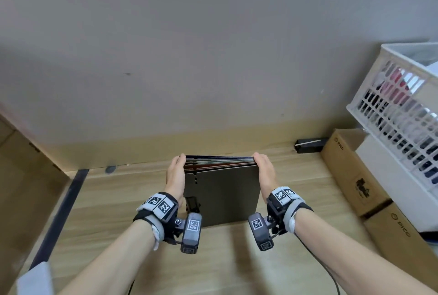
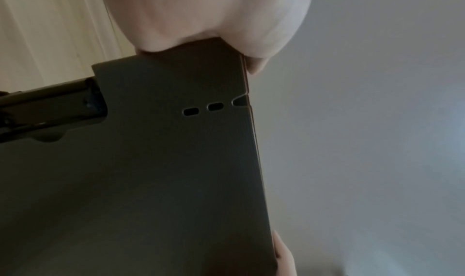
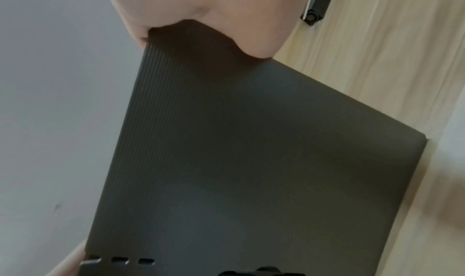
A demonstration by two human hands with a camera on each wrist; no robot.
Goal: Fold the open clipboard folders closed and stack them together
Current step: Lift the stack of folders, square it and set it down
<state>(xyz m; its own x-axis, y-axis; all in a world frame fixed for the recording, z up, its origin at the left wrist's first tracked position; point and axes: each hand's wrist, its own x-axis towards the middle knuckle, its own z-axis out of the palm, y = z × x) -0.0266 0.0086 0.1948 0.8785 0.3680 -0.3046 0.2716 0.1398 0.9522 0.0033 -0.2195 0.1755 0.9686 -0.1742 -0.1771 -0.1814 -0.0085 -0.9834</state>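
Note:
A stack of closed clipboard folders (image 1: 222,197) stands on its edge on the wooden table (image 1: 118,211), dark grey cover facing me. Blue, grey and red edges show fanned along its top. A black clip (image 1: 192,203) juts out at the stack's lower left. My left hand (image 1: 176,174) grips the stack's left side and my right hand (image 1: 264,171) grips its right side. In the left wrist view the left hand (image 2: 214,17) holds the cover (image 2: 176,171) near three small slots (image 2: 214,107). In the right wrist view the right hand (image 3: 214,8) clasps the ribbed cover (image 3: 239,161).
A grey wall rises just behind the stack. At the right stand a white slatted crate (image 1: 400,110) and brown cardboard boxes (image 1: 353,171). A small black object (image 1: 309,145) lies by the wall. A dark strip (image 1: 59,214) runs along the table's left side.

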